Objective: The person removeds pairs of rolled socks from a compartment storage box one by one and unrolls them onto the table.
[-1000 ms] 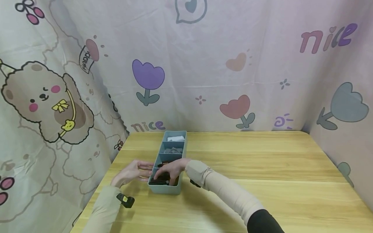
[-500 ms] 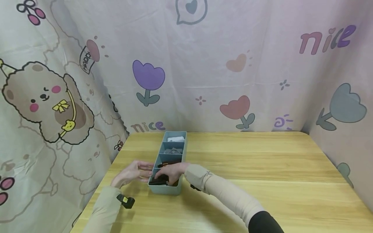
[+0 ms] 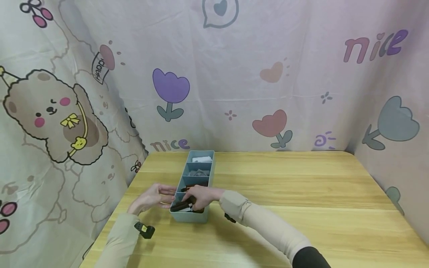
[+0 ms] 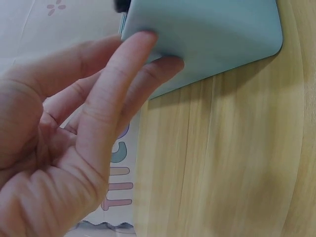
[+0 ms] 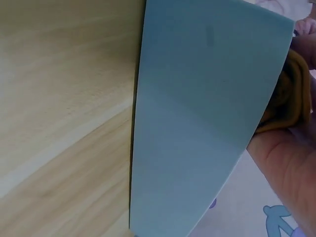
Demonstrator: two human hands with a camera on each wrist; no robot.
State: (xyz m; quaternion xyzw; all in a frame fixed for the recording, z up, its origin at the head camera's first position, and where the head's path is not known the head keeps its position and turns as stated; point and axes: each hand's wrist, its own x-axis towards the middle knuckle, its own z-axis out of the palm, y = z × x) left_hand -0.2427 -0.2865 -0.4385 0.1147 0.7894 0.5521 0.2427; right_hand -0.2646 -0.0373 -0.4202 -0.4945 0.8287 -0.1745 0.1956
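A long blue-grey divided box (image 3: 189, 217) stands on the table. My right hand (image 3: 201, 196) is over its nearest compartment, pinching a rolled brown cloth (image 5: 296, 94) between thumb and fingers; part of the roll sits above the rim in the right wrist view. Dark brown rolled cloth (image 3: 180, 206) also lies in this compartment, beside a pale strip. On the box's left side, my left hand (image 3: 152, 196) touches the wall with nearly straight fingers (image 4: 148, 44), holding nothing.
Behind the nearest compartment, the box holds dark brown cloth (image 3: 196, 185), then grey cloth (image 3: 199, 173), then white cloth (image 3: 202, 159). The wooden table (image 3: 285, 186) meets a printed curtain (image 3: 234, 74) at its back edge.
My right hand has closed on the brown rolled cloth and drawn slightly up and to the right. A pale strip shows in the nearest compartment. My left hand keeps its place.
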